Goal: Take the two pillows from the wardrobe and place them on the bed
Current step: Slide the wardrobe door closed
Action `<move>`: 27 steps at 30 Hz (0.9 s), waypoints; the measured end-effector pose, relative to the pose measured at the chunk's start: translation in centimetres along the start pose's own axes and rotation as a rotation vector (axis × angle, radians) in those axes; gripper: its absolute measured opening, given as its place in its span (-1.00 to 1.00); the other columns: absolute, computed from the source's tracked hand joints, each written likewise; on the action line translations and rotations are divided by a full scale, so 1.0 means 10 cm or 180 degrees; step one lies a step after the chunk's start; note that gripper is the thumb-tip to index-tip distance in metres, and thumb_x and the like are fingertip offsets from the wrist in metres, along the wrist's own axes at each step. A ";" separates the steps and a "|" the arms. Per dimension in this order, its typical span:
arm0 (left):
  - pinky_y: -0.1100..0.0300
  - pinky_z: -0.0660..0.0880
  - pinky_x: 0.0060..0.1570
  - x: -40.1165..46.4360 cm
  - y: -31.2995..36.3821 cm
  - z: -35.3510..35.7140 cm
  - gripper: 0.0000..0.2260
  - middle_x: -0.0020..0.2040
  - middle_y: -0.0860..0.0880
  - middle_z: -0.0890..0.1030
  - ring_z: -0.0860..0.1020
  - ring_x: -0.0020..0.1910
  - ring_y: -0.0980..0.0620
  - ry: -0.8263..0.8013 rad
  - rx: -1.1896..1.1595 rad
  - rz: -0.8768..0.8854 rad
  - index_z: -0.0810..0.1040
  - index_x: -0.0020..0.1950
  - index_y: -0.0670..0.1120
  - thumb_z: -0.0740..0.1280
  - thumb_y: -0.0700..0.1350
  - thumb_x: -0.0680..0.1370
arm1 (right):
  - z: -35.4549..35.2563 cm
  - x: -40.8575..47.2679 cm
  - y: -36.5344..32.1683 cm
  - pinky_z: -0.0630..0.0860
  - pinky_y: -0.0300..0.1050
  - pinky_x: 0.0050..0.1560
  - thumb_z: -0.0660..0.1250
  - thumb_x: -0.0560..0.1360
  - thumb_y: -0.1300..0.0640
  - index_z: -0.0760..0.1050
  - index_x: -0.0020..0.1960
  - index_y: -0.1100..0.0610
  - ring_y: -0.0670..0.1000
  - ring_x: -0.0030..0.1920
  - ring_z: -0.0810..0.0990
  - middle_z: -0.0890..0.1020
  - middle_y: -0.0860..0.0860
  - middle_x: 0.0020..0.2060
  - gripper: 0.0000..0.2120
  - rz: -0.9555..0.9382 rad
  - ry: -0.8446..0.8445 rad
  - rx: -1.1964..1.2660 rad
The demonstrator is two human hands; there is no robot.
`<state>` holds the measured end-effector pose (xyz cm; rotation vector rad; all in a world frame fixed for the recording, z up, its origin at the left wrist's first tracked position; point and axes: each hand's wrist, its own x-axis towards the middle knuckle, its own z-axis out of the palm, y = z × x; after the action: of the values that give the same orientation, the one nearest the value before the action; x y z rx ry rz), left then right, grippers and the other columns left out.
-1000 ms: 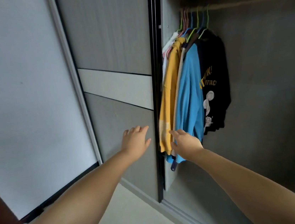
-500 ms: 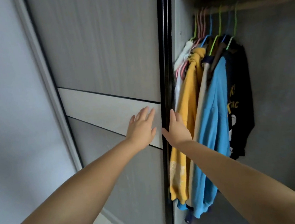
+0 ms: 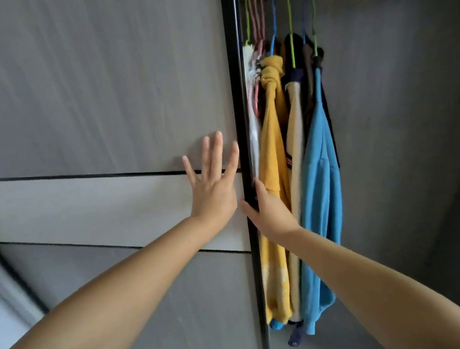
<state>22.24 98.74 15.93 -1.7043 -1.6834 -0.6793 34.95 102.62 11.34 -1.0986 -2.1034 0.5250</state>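
Both hands are now seen brought up against the grey wood-grain sliding wardrobe door (image 3: 91,90), where half a second ago they were only being reached toward it. The left hand (image 3: 213,188) is laid flat on the door's paler cross band, fingers (image 3: 217,152) spread wide, close to the black door edge (image 3: 244,143). The right hand (image 3: 268,213) is hooked around that black edge from the open side, thumb on the front and the remaining fingers hidden behind the frame, so the grip is closed on the edge. Just beside it, inside the open section, a mustard-yellow shirt (image 3: 273,151), a beige garment (image 3: 298,148) and a bright blue shirt (image 3: 323,174) are hung from coloured wire hangers (image 3: 289,22). No pillows are shown; the wardrobe space behind the door is hidden.
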 end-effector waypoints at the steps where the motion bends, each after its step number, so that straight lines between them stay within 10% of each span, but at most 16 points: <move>1: -0.45 -0.05 0.32 0.00 0.06 0.00 -0.27 0.54 -0.23 0.08 0.01 0.51 -0.26 0.0074 -0.0051 0.0025 0.09 0.53 -0.07 0.29 -0.34 0.42 | -0.03 -0.02 0.03 0.55 -0.10 0.09 0.17 0.61 -0.07 0.04 0.55 0.13 0.08 0.17 0.61 0.56 0.14 0.26 -0.38 0.0033 0.0036 -0.0091; 6: -0.46 0.01 0.33 0.08 0.34 -0.06 -0.29 0.55 -0.18 0.08 0.03 0.52 -0.24 0.0018 -0.0233 0.0329 0.09 0.53 -0.05 0.30 -0.28 0.44 | -0.25 -0.19 0.21 0.52 -0.07 -0.08 0.16 0.61 -0.09 0.12 0.52 0.16 0.09 -0.06 0.60 0.61 0.18 0.13 -0.42 0.0273 0.0184 -0.0438; 18: -0.40 -0.24 0.34 0.10 0.56 -0.15 -0.17 0.50 -0.04 -0.39 -0.25 0.53 -0.12 -0.0404 -0.0086 0.1076 -0.16 0.54 0.04 0.33 -0.15 0.46 | -1.26 -0.78 0.78 0.56 0.09 0.09 0.18 0.60 -0.09 0.07 0.55 -0.02 0.11 0.13 0.59 0.49 0.03 0.33 -0.42 0.1228 0.0866 -0.1083; 23: -0.40 -0.21 0.32 0.10 0.54 -0.09 -0.01 0.48 -0.09 -0.29 -0.12 0.54 -0.13 -0.0305 0.0113 0.1190 -0.09 0.54 0.01 0.51 -0.01 0.31 | -1.60 -0.98 0.93 0.41 0.14 0.31 0.27 0.57 0.12 -0.11 0.58 -0.01 0.17 0.47 0.23 0.17 0.11 0.51 -0.26 0.1596 0.2016 -0.0889; 27: -0.38 -0.39 0.26 0.14 0.88 0.03 0.06 0.41 -0.10 -0.54 -0.46 0.41 -0.10 -0.0471 0.0235 0.1465 -0.46 0.43 0.00 0.43 0.00 0.40 | -1.82 -0.95 0.82 0.04 0.16 0.55 0.32 0.54 0.05 -0.14 0.59 0.09 0.17 0.57 -0.11 -0.05 0.15 0.57 -0.19 0.1012 0.2207 -0.1909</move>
<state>30.99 100.12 15.98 -2.0301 -1.3148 -0.2775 56.66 99.93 14.78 -1.6669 -1.4884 -0.3569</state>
